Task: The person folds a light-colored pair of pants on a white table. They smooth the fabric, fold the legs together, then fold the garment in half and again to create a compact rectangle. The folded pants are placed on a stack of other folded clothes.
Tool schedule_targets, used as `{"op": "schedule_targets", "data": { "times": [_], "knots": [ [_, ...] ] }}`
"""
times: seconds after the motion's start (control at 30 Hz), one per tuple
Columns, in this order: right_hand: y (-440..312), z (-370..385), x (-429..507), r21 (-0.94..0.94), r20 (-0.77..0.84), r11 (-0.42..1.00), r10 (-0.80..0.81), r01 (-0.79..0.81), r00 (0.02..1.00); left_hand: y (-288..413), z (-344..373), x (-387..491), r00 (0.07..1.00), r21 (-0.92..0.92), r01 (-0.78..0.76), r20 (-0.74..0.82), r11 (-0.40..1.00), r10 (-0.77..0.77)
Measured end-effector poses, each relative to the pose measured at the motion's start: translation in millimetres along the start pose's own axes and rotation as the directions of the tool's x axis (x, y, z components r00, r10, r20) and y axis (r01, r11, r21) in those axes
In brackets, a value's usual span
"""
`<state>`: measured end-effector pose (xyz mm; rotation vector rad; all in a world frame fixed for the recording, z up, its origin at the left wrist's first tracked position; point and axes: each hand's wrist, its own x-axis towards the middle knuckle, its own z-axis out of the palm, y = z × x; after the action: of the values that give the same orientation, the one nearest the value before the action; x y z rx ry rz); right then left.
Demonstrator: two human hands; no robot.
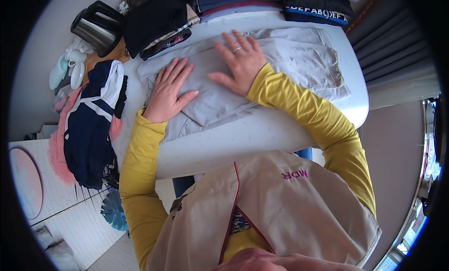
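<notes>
Light grey trousers [214, 106], folded lengthwise with some creases, lie across the white table. My left hand [168, 92] rests palm down on their left part, fingers spread and pointing away from me. Farther right, my right hand [242, 64], with a ring on one finger, lies flat on the upper middle of the cloth, its thumb stretched to the left. Neither hand grips anything. The cuffed or hemmed end of the garment reaches toward the right end of the table.
Folded clothes [242, 6] are stacked along the far edge of the white table [217, 148]. Dark folded garments [154, 25] and an electric kettle [98, 29] stand back left, beside white cups [75, 55]. A heap of navy and pink clothes [87, 130] hangs over the left edge.
</notes>
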<state>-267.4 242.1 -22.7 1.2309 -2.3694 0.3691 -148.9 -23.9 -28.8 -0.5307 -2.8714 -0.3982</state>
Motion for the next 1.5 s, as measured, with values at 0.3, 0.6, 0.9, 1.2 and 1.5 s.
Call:
{"op": "schedule_targets", "data": {
  "times": [0.3, 0.6, 0.9, 1.2, 1.5],
  "knots": [
    [-28.7, 10.9, -15.6, 0.238, 0.102, 0.946, -0.248, 0.218, 0.963, -19.0, 0.8, -4.9, 0.998, -0.027, 0.034, -0.061, 0.999, -0.036],
    [-34.8, -12.0, -15.6, 0.215, -0.047, 0.924, -0.313, 0.316, 0.949, -71.3, -7.0, -17.7, 0.903, 0.106, 0.421, -0.148, 0.901, -0.404],
    [-40.2, -9.7, -17.6, 0.437, -0.156, 0.777, -0.431, 0.453, 0.889, -70.3, -13.9, -23.0, 0.761, -0.392, 0.498, -0.229, 0.773, -0.607],
    [-36.7, -4.8, -20.0, 0.376, -0.185, 0.858, -0.301, 0.350, 0.936, -62.7, -30.2, -25.7, 0.593, -0.668, 0.598, -0.002, 0.442, -0.806],
    [-31.7, -11.8, -32.6, 0.396, -0.096, 0.883, -0.234, 0.253, 0.968, -35.7, -43.1, -43.7, 0.642, -0.746, 0.563, 0.124, 0.355, -0.756]
  ]
}}
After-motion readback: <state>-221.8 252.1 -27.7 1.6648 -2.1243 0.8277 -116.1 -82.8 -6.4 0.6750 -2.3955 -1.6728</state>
